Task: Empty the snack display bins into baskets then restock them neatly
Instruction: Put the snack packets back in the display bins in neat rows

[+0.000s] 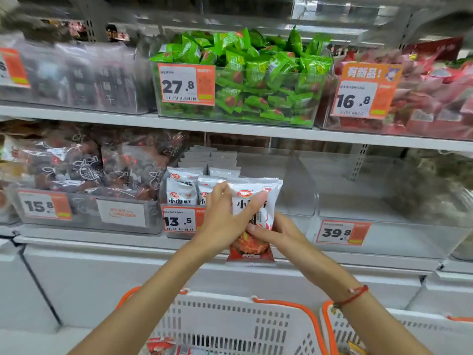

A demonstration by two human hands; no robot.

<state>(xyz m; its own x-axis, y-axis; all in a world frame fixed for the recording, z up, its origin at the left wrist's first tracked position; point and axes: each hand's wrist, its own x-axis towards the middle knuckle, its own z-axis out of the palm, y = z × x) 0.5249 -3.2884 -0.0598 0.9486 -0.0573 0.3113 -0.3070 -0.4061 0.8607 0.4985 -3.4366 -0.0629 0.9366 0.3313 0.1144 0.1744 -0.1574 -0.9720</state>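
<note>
left hand and right hand grip closed on white snack packet, before clear bin, over white basket

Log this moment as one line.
stage: restocking | both hands: holding snack packet | at: bin, half filled | baskets: below

A red string bracelet and, seemingly, an orange "new item" sign, blurred.
</note>
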